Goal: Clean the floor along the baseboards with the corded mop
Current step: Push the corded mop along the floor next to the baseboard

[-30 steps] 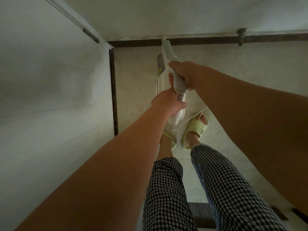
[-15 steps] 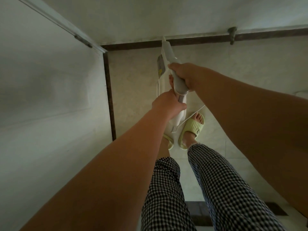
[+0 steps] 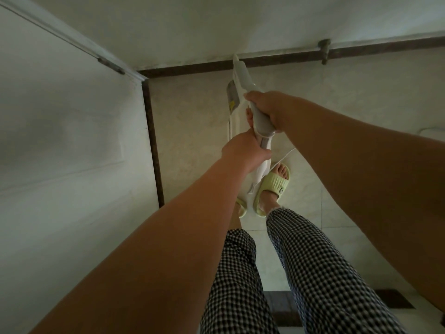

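I look straight down on the white and grey corded mop point(image 3: 240, 75), which stands upright in front of me. My right hand point(image 3: 269, 109) grips its grey handle from the right. Just below, my left hand point(image 3: 243, 153) grips the white body. A thin white cord point(image 3: 285, 156) trails from the mop across the pale tiled floor point(image 3: 192, 131). The mop's head is hidden under the body and my hands. A dark baseboard point(image 3: 192, 68) runs along the far wall, and a second dark baseboard strip point(image 3: 153, 141) runs along the left wall.
My feet in pale green slippers point(image 3: 272, 186) stand right beside the mop's lower end. A door stop point(image 3: 323, 48) sticks out from the far baseboard at the right. A white door or wall panel point(image 3: 60, 141) fills the left. Dark floor patches point(image 3: 390, 301) lie behind me.
The view has shifted slightly, the corner and the door stop sliding left in the frame. Both hands keep the same grip on the mop.
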The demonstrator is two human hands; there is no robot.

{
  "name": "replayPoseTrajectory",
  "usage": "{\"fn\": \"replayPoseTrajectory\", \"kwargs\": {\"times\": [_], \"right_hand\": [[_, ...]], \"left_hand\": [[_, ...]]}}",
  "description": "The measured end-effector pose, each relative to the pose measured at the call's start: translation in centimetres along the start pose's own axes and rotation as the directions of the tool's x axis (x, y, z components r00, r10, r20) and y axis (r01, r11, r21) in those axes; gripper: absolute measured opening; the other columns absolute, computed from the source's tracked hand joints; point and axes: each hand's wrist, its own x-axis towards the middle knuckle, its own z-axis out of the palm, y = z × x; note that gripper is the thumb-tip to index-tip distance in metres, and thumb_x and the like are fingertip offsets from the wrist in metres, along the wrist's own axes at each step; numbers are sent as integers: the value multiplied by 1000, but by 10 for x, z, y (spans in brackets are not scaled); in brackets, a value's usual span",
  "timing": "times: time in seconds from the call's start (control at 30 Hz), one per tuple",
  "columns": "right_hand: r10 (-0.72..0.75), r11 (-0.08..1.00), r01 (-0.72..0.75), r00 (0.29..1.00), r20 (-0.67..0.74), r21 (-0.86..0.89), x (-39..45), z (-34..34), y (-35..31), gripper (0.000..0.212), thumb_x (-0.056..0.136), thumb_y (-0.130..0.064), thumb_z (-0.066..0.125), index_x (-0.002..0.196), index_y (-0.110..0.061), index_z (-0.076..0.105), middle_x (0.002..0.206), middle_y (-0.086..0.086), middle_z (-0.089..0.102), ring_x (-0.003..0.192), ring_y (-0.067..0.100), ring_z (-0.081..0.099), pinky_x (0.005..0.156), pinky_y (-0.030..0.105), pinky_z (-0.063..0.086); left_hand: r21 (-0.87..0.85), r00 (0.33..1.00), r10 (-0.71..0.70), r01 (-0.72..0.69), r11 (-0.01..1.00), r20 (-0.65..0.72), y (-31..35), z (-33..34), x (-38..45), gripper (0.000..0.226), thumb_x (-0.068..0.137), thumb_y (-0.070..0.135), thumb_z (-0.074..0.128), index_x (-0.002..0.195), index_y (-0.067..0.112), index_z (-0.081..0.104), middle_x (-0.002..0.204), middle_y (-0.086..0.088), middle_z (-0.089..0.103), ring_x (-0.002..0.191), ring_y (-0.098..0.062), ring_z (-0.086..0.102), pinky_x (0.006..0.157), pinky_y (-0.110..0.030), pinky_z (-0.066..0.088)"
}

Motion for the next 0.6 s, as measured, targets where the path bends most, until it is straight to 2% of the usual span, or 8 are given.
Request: {"fn": "replayPoseTrajectory", "kwargs": {"times": [0.13,0.4,0.6], "right_hand": [[5,1000,-5,1000,17,19,2,-12,-1,27,91,-36,62,86,-11,53,63,0,57,51,9,52,49,21,48],[1,1000,-1,1000,4,-1,3,-34,-4,30,89,-40,64,88,-11,56,63,0,58,48,10,53,50,21,49],[0,999,0,1000,11,34,6,-48,-2,31,87,-40,66,90,-11,57,61,0,60,46,10,54,49,21,48]], "left_hand": [[0,1000,12,-12,1000,-2,9,3,2,37,84,40,66,113,18,57,93,2,60,85,-20,59,75,-32,47],[15,1000,29,-29,999,2,26,12,6,39,84,40,65,115,17,57,100,0,64,87,-20,60,76,-32,48],[53,999,43,-43,998,9,36,17,8,40,84,39,65,115,17,57,98,-1,63,84,-21,59,75,-32,48]]}}
